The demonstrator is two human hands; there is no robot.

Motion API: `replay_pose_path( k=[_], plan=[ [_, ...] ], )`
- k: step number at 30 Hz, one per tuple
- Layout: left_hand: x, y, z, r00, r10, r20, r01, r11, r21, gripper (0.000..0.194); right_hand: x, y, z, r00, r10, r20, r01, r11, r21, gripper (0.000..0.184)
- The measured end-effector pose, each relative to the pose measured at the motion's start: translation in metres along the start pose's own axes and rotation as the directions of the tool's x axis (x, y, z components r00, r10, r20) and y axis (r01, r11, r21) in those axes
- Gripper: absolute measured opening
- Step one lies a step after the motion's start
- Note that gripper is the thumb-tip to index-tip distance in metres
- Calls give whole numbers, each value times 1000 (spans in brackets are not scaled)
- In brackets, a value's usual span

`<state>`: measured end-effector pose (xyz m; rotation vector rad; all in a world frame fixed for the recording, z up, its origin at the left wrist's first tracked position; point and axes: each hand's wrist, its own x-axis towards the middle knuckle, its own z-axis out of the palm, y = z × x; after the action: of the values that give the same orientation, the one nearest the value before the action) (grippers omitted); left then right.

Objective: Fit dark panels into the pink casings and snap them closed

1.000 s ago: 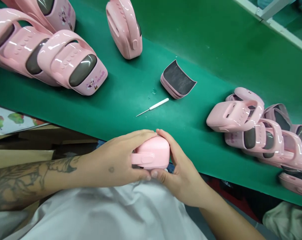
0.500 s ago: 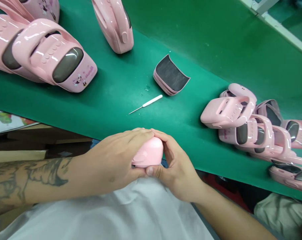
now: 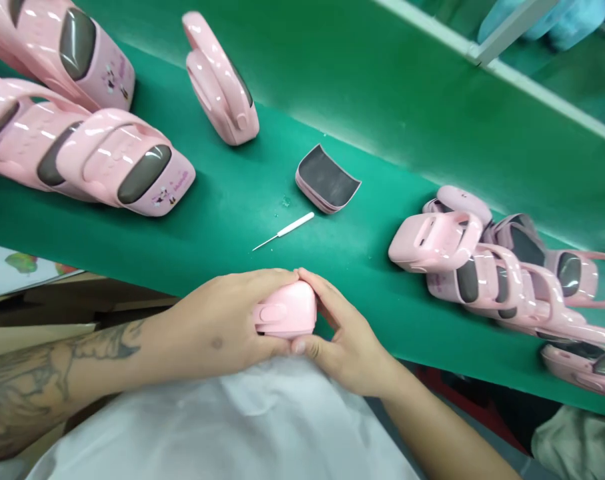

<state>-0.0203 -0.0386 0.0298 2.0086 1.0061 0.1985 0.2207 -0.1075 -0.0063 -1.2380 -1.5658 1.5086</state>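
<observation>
Along the left of the green-covered worktop [image 3: 232, 220], glossy pink plastic cases [image 3: 127, 163] with dark grey oval windows lie in a row, and a further pink case [image 3: 219, 83] stands on edge just right of them. At the worktop's near edge, above a white shirt [image 3: 207, 420], the left hand [image 3: 217, 327] and right hand [image 3: 347, 347] together hold a small pink case [image 3: 285, 310], the fingers [image 3: 262, 283] of both closed around it, their tips meeting at its top. Beyond the hands lie a white-handled awl [image 3: 287, 230] and a stack of curved dark-faced sheets [image 3: 327, 180]. Further right, more pink cases [image 3: 477, 267] lie heaped together, touching.
</observation>
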Motion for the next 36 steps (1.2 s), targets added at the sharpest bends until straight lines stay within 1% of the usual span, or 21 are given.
replay_pose_path(
  k=[2, 5, 7, 8, 9, 11, 13, 14, 16, 18, 19, 21, 22, 24, 25, 26, 27, 28, 30, 33, 36],
  plan=[
    [7, -4, -10, 999, -11, 33, 13, 999, -50, 69, 5, 2, -4, 999, -41, 8, 41, 996, -83, 98],
    [16, -12, -18, 996, -71, -44, 63, 985, -161, 83, 15, 10, -3, 997, -79, -27, 74, 988, -134, 111],
    [20, -19, -21, 979, -176, -99, 134, 932, -336, 82, 22, 17, 2, 991, -90, -95, 79, 990, -117, 106],
    [21, -22, -23, 974, -196, -116, 125, 886, -447, 77, 25, 20, 4, 984, -91, -150, 82, 994, -71, 100],
    [22, -25, -24, 973, -184, -135, 79, 825, -559, 71, 27, 23, 7, 973, -87, -215, 91, 996, 7, 94],
    [24, -31, -24, 972, -85, -219, -103, 681, -725, 66, 32, 23, 12, 938, -54, -341, 143, 960, 242, 84],
    [26, -34, -19, 935, 36, -352, -308, 571, -761, 71, 37, 17, 16, 901, 21, -432, 216, 844, 491, 73],
    [28, -33, -13, 914, 81, -399, -374, 553, -745, 79, 40, 13, 19, 888, 66, -454, 243, 771, 588, 69],
    [34, -27, 1, 898, 145, -416, -416, 586, -695, 104, 45, 5, 25, 877, 149, -456, 264, 643, 719, 63],
    [39, -15, 15, 909, 137, -393, -382, 649, -658, 124, 50, 1, 34, 883, 190, -429, 260, 563, 784, 63],
    [40, -8, 20, 914, 105, -391, -353, 681, -642, 128, 51, 1, 39, 892, 196, -408, 247, 545, 801, 64],
    [40, 4, 22, 914, 12, -406, -273, 758, -592, 121, 50, 6, 44, 916, 200, -349, 184, 563, 806, 68],
    [38, 8, 21, 909, -30, -416, -227, 801, -554, 115, 47, 10, 43, 925, 190, -330, 150, 615, 774, 70],
    [30, 10, 13, 916, -70, -395, -128, 882, -454, 105, 36, 18, 36, 910, 118, -398, 146, 806, 574, 75],
    [26, 7, 9, 932, -62, -356, -90, 914, -395, 102, 28, 20, 29, 883, 39, -468, 165, 908, 386, 78],
    [22, 4, 6, 951, -34, -306, -74, 940, -334, 99, 21, 21, 21, 842, -79, -533, 184, 972, 146, 82],
    [19, -1, 3, 968, 9, -252, -81, 958, -277, 95, 13, 20, 12, 806, -206, -555, 179, 979, -103, 84],
    [17, -5, 0, 978, 63, -198, -109, 967, -229, 90, 7, 17, 4, 809, -312, -497, 170, 935, -311, 83],
    [15, -11, -2, 978, 176, -114, -194, 964, -180, 81, -1, 7, -10, 874, -398, -279, 201, 818, -539, 85],
    [17, -16, -2, 973, 225, -43, -229, 956, -186, 79, 1, -11, -19, 946, -323, -31, 233, 743, -627, 97],
    [16, -20, 1, 992, 89, -88, -105, 975, -195, 91, 10, -26, -20, 972, -232, 33, 195, 722, -664, 95]
  ],
)
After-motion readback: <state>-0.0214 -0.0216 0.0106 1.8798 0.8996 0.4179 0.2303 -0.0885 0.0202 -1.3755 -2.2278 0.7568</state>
